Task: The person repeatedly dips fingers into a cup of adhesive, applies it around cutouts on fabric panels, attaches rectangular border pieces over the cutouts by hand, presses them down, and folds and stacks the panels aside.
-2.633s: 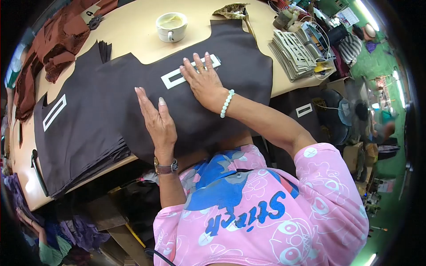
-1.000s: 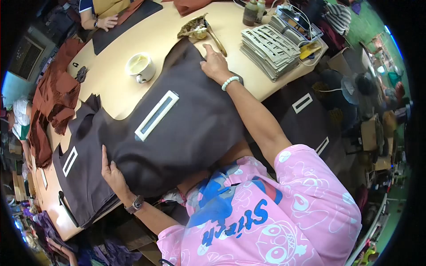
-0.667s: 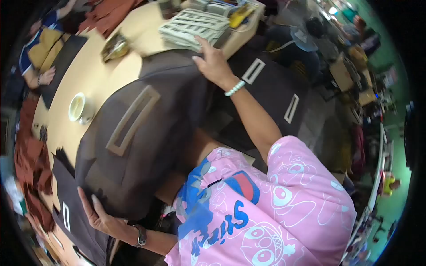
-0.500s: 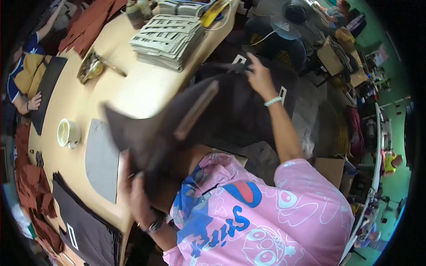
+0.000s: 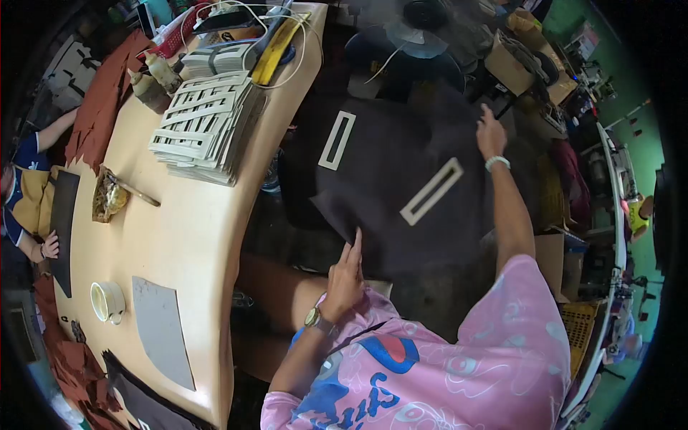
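A dark panel (image 5: 387, 172) lies low to the right of the table, with light rectangular frames (image 5: 431, 192) on the dark material; I cannot tell whether it is one layer or several. At its near left edge is my left hand (image 5: 344, 283), index finger extended over the material and the edge folded at the fingertips. The thumb is hidden, but the fingers appear closed on that edge. My right hand (image 5: 491, 136) is by the panel's far right edge, fingers stretched out and seemingly not gripping it.
On the table (image 5: 208, 236) are stacked light cut-out frames (image 5: 204, 122), a cup (image 5: 107, 301), a grey template (image 5: 163, 330), a glue tray with a brush (image 5: 111, 195) and bottles (image 5: 163, 72). A co-worker's hand (image 5: 50, 245) rests across the table. Cardboard boxes (image 5: 512, 68) stand behind.
The dark panel has swung from over the table edge to the right and down, now spread out with its frame facing up. My left hand moved right; my right hand moved right and slightly down.
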`<action>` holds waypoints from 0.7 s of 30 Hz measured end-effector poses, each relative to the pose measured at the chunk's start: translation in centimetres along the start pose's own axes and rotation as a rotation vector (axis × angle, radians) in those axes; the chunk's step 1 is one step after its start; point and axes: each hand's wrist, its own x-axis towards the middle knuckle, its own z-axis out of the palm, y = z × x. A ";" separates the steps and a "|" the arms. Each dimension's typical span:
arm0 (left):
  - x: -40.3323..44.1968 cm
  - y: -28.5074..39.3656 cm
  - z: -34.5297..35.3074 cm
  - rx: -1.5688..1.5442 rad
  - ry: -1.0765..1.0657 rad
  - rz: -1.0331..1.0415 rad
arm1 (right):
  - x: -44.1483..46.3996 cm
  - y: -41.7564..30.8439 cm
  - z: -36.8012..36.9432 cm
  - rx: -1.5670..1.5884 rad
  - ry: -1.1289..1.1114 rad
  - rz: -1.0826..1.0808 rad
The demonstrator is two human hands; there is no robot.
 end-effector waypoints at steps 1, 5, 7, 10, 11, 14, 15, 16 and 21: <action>0.0 -0.7 0.5 0.023 -0.045 -0.081 | 0.2 -0.6 2.4 -0.026 -0.023 -0.006; -0.2 -1.9 1.8 0.076 -0.073 -0.264 | 1.6 -4.3 8.7 0.032 -0.057 -0.074; -0.2 -2.6 1.9 0.076 0.027 -0.278 | 2.2 -6.8 10.1 0.057 -0.075 -0.037; -0.1 -3.1 2.1 0.130 0.084 -0.243 | 3.1 -9.3 12.7 0.146 -0.050 -0.033; -0.1 -3.0 2.2 0.130 0.091 -0.245 | 3.5 -10.0 13.2 0.158 -0.049 -0.051; 0.1 -2.7 2.6 0.120 0.113 -0.238 | 4.6 -12.0 14.0 0.174 -0.011 -0.107; 0.3 -2.7 2.7 0.098 0.136 -0.232 | 4.8 -12.5 14.3 0.159 -0.020 -0.112; 0.5 -2.8 2.9 0.077 0.160 -0.225 | 5.2 -13.0 14.6 0.144 -0.029 -0.117; 1.5 -3.1 3.0 -0.042 0.196 -0.282 | 5.3 -14.4 15.5 0.000 -0.132 -0.133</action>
